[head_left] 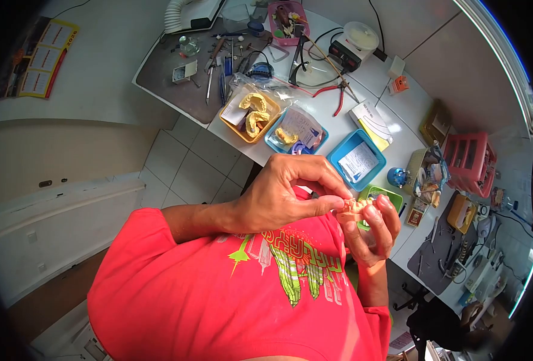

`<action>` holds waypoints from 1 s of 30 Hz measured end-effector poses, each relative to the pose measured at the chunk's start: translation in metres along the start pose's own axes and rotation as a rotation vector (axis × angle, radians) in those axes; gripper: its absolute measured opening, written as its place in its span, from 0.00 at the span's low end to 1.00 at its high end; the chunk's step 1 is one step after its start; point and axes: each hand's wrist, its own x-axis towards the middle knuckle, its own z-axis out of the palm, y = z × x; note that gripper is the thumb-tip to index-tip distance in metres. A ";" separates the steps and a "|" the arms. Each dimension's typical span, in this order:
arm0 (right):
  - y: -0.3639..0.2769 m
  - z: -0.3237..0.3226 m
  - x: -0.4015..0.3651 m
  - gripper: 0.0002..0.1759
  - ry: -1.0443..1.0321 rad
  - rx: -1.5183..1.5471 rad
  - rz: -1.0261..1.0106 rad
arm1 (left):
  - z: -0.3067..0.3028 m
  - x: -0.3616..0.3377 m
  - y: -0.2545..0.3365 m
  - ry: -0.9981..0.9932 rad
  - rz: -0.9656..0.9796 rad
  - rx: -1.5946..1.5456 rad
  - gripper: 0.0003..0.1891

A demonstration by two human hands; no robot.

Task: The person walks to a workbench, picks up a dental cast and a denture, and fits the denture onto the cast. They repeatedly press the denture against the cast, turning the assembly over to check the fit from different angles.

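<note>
Orange basket [236,130] holds yellow casts [255,98]; left fingers [322,206], right fingers [389,219] grip a dental model [353,209].

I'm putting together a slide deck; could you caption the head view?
The right hand holds a pale dental cast while the left hand touches it, near a cluttered workbench.
</note>
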 end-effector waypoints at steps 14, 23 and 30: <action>-0.001 0.004 0.000 0.30 -0.005 0.066 0.078 | 0.007 0.002 0.001 0.046 -0.202 -0.079 0.06; 0.001 0.009 0.005 0.30 -0.016 0.107 0.107 | 0.002 0.003 -0.002 0.059 -0.026 0.041 0.04; 0.002 0.014 0.001 0.35 -0.046 0.203 0.233 | -0.011 0.008 -0.005 -0.001 -0.016 0.108 0.08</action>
